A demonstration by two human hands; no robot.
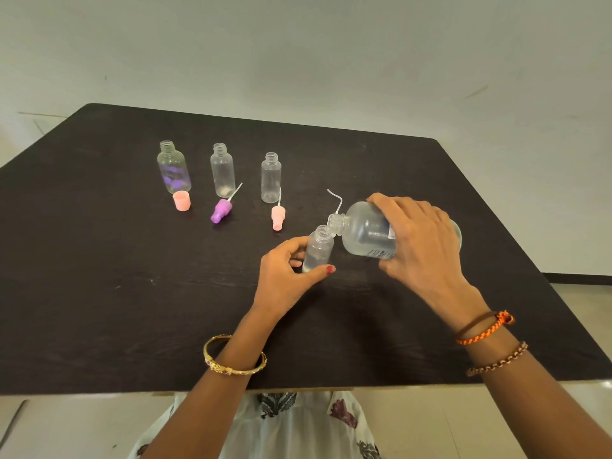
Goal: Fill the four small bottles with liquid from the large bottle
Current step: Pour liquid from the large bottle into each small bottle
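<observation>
My right hand [420, 240] grips the large clear bottle [367, 236], tipped on its side with its mouth over the neck of a small clear bottle [318, 248]. My left hand [286, 274] holds that small bottle upright on the dark table [99, 293]; a little liquid shows at its bottom. Three other small open bottles stand in a row farther back: left one with a purple tint [174, 168], middle one [222, 170], right one [271, 177].
Loose caps lie in front of the row: a peach cap [181, 200], a purple spray top [221, 211] and a pink spray top [278, 217]. A thin white tube [336, 200] curls behind the large bottle's neck. The table's near edge runs below my forearms.
</observation>
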